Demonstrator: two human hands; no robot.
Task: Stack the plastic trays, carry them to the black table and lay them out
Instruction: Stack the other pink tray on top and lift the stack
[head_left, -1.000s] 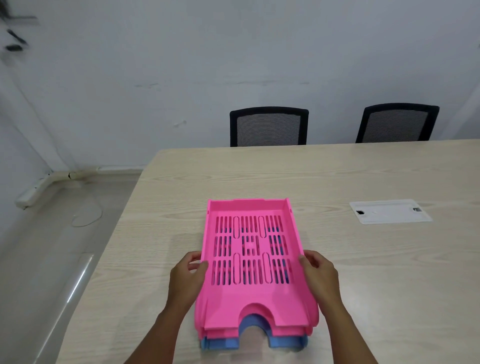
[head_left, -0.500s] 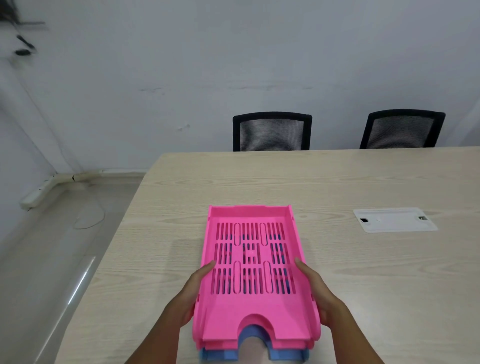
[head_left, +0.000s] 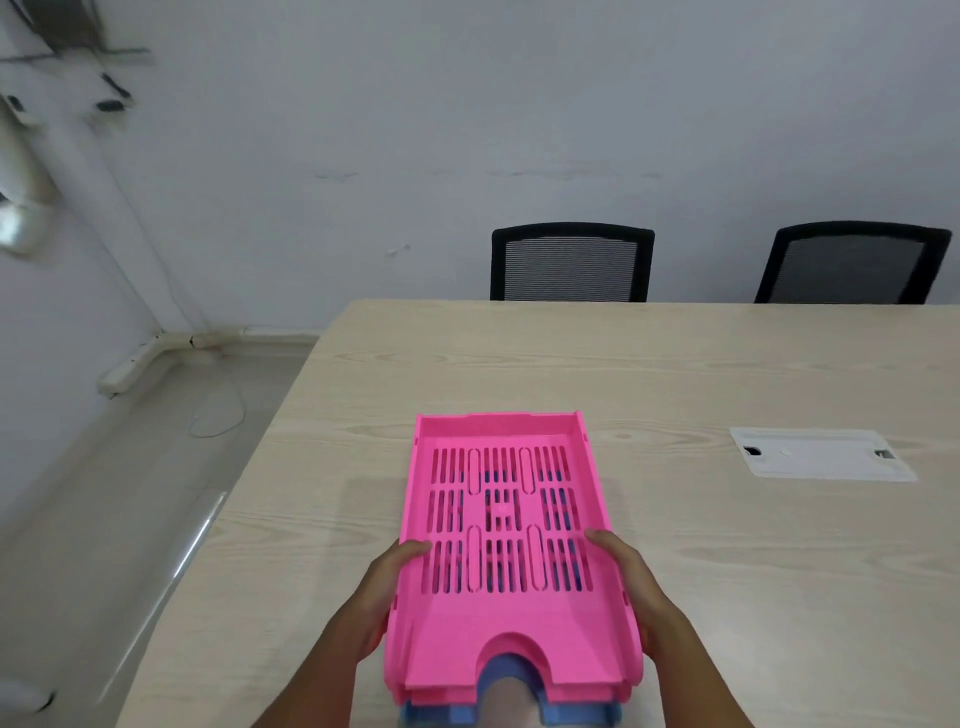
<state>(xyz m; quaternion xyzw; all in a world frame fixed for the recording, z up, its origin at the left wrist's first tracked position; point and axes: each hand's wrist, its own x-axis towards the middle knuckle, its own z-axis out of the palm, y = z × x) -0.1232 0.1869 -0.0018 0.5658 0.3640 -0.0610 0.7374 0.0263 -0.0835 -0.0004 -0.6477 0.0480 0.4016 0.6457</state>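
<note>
Both hands have slid from the stack's sides to cup it from beneath, thumbs over the rims. Left hand (head_left: 382, 597) and right hand (head_left: 631, 587) each hold a closed grip on the tray stack (head_left: 506, 561), pink trays over a blue tray (head_left: 571, 714), at the counter's (head_left: 727, 597) near edge, well left of a white plate (head_left: 821, 453).

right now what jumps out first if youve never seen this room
The bright pink tray topping a nested stack, a blue tray peeking out underneath, near the front of the pale wooden table. The left hand and right hand grip its sides. Two black mesh chairs stand behind the table's far edge.
</note>
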